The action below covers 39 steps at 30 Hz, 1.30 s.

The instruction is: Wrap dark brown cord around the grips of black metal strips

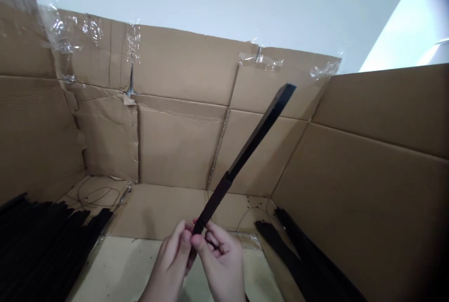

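Note:
A long flat black strip [250,147] rises from my hands up and to the right, its far end near the cardboard wall's top. About a third of the way up it steps from a thicker lower part to a thinner upper part. My left hand [173,264] pinches its lower end with thumb and fingertips. My right hand [222,262] closes on the same end, with a small dark loop or wire showing between its fingers.
Taped cardboard walls [175,119] enclose the work surface on three sides. A heap of black strips [42,241] lies at the left, and a few more black strips [301,260] lie along the right wall. The light tabletop [122,269] lies below my hands.

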Each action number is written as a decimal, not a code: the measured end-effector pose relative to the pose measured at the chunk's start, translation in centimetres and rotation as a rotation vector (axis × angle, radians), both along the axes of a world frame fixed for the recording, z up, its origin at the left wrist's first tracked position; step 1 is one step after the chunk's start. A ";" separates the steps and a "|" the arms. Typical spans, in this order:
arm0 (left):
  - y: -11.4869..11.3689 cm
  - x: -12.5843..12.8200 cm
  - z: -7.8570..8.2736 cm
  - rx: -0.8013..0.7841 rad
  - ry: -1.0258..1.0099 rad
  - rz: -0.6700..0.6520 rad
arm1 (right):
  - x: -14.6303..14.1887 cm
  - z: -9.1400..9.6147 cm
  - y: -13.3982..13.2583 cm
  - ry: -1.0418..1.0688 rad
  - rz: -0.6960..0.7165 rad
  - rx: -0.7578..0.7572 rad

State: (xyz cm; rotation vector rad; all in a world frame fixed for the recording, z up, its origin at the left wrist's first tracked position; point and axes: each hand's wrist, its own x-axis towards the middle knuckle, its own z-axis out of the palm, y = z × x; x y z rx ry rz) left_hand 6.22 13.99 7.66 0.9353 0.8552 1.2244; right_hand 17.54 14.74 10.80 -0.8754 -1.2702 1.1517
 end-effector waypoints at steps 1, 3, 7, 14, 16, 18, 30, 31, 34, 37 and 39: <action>0.1 -0.1 -0.2 -0.009 -0.024 -0.020 | 0.0 0.2 0.0 -0.002 0.033 0.019; 0.2 -0.3 -0.4 -0.104 -0.084 -0.205 | 0.1 0.5 -0.2 -0.033 0.135 0.053; 0.2 0.1 0.3 -0.189 0.013 -0.261 | 0.0 0.4 -0.3 -0.065 0.095 -0.040; 0.1 -0.7 1.3 -0.163 -0.011 -0.237 | -0.2 0.5 0.4 0.017 0.137 -0.006; 0.7 -1.3 0.7 -0.142 -0.003 -0.256 | -0.1 0.6 0.8 0.023 0.139 -0.040; 1.4 -1.5 0.0 -0.098 0.013 -0.259 | -0.1 0.5 1.2 0.004 0.164 -0.062; 1.4 -0.6 0.6 -0.037 -0.107 -0.335 | 0.6 -0.1 1.9 0.009 0.175 -0.004; 1.4 -0.6 0.7 -0.072 -0.253 -0.497 | 0.6 0.1 1.7 -0.004 0.170 -0.001; 1.6 -0.4 0.7 -0.089 -0.548 -0.800 | 0.7 0.4 1.1 -0.033 0.075 0.023; 1.6 0.1 0.5 -0.089 -0.698 -0.930 | 0.7 -0.2 0.7 -0.037 0.119 0.000; 1.4 0.2 0.1 -0.087 -0.744 -0.963 | 0.9 -1.0 0.5 -0.020 0.185 0.012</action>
